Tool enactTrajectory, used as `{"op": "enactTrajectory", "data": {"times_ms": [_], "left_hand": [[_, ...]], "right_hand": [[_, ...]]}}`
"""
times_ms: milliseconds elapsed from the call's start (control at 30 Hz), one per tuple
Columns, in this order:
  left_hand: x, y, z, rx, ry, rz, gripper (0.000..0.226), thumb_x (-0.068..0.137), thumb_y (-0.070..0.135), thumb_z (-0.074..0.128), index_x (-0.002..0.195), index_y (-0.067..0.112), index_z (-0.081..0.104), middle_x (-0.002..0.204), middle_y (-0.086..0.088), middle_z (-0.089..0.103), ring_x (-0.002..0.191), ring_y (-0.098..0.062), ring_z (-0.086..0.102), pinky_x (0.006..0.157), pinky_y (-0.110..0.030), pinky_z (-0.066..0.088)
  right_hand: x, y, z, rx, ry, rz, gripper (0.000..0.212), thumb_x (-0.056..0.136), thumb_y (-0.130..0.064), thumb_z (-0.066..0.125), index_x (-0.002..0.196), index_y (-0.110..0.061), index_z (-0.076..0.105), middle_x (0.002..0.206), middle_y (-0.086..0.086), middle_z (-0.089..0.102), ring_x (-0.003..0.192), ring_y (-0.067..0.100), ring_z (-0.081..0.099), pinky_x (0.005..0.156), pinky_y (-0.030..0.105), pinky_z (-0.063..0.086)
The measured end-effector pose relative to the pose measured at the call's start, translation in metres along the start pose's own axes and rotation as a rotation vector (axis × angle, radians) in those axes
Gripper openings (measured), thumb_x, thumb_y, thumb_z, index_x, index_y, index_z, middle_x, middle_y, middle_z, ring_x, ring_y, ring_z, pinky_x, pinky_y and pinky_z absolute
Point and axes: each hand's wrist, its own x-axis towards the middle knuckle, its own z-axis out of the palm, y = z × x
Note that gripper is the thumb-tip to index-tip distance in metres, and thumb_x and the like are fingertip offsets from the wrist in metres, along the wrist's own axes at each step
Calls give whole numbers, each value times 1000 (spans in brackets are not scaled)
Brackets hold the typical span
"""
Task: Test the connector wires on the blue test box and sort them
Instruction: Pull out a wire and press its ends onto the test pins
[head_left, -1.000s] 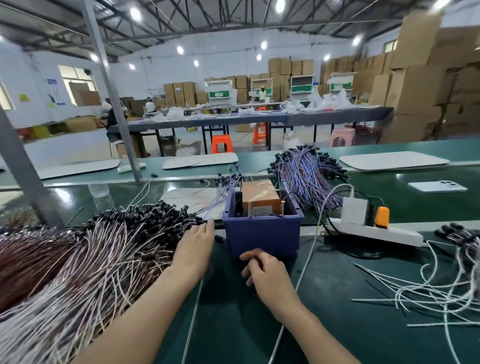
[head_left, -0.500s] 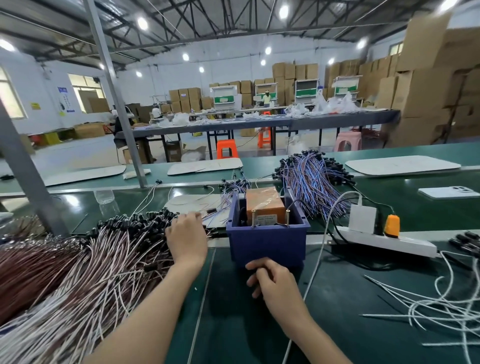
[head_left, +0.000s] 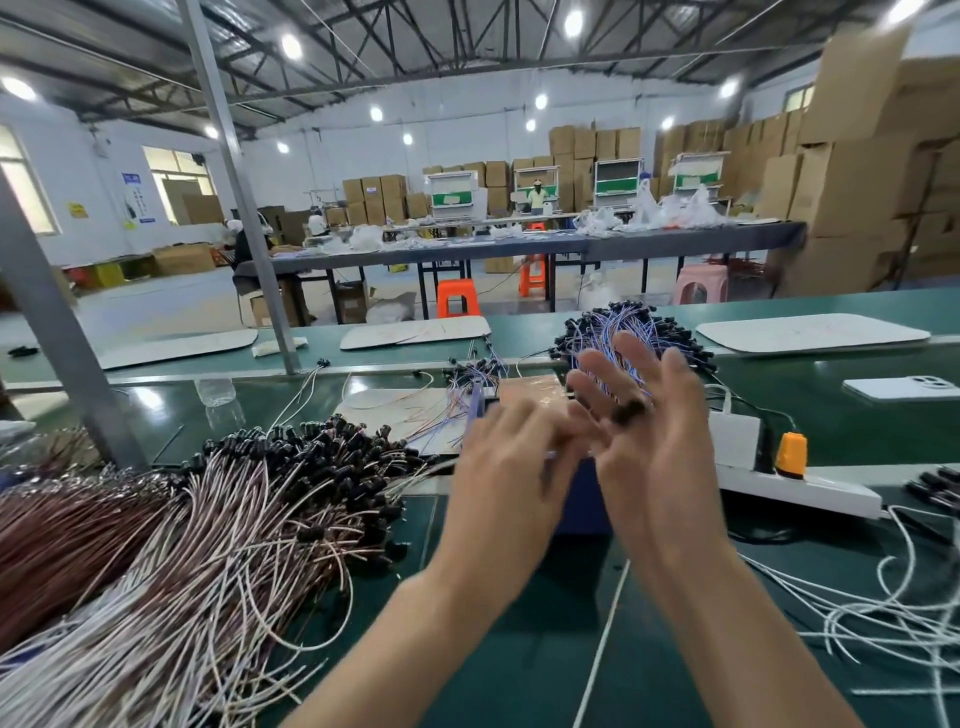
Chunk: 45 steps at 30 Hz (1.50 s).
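The blue test box (head_left: 584, 501) sits at the middle of the bench (head_left: 519, 649) behind both hands, a black connector (head_left: 629, 410) against the right hand (head_left: 654, 447), whose grip is released with fingers spread, the left hand (head_left: 498, 483) too blurred to tell its grip, the wire pile (head_left: 208, 530) along the left edge.

No text, number or brand is legible at this resolution. The far left wall carries a blue sign (head_left: 132, 179), a white notice (head_left: 138, 205) below it and a yellow sign (head_left: 75, 209), each with print too small and blurred to read. The green panels (head_left: 451, 200) on the racks at the back show pale marks that cannot be read.
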Motion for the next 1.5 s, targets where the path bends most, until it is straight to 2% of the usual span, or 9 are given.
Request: {"op": "enactTrajectory", "data": {"times_ms": [133,267,500,633,800,1000,1167,1367,1500], "left_hand": [[-20,9,23,42,-73,80,6,94,22,68,98,17,68,93,3,62,88,-20,58,81,-41,48],[-35,8,31,150,-187,276,15,100,32,56,102,24,68,89,8,64,81,-16,60,78,-35,47],[-54,-39,3,399,-320,313,22,98,37,54,97,30,75,85,13,66,80,-15,63,74,-31,52],[-48,-58,-11,444,-185,231,12,86,25,80,97,24,76,93,3,62,89,-24,57,74,-41,53],[-28,-45,-11,448,-71,223,18,89,23,76,107,26,72,89,1,51,84,-24,48,73,-39,47],[-20,-33,-3,441,-167,353,28,89,23,74,116,28,66,95,7,59,87,-20,54,78,-38,47],[-20,-37,-3,445,-189,396,29,90,25,73,119,26,69,100,7,63,91,-20,56,81,-36,47],[-35,-31,2,4,-229,-23,25,102,25,54,121,26,70,106,18,62,96,-8,56,85,-22,46],[-46,-26,10,-387,-185,-401,23,102,21,58,114,37,69,104,14,68,85,-10,62,75,-17,47]], "right_hand": [[-5,-16,-23,131,118,139,20,97,-35,60,88,-22,73,55,-8,31,44,8,35,52,21,49],[-16,-22,-51,139,180,234,15,93,-31,61,83,-23,69,44,-5,17,38,9,14,41,18,33],[-26,-51,-90,96,245,235,18,86,-34,57,75,-24,68,49,-4,4,42,14,1,33,22,12],[-31,-44,-99,-51,209,279,24,88,-34,56,80,-19,74,43,-8,13,40,10,2,31,21,11],[-40,-3,-96,-522,110,358,33,103,-33,49,95,-17,77,51,-3,26,36,8,16,34,14,16],[-53,25,-81,-820,-202,270,30,84,-57,54,99,-43,77,59,-9,46,51,2,38,50,12,31],[-57,32,-83,-998,-204,209,20,98,-41,59,96,-38,79,65,-24,59,62,-6,52,62,8,37],[-61,40,-84,-999,-159,109,25,88,-49,57,96,-40,79,93,-14,65,79,5,61,69,17,44],[-63,47,-86,-996,-156,129,25,90,-49,55,96,-39,77,90,-13,73,82,2,66,72,22,50]]}}
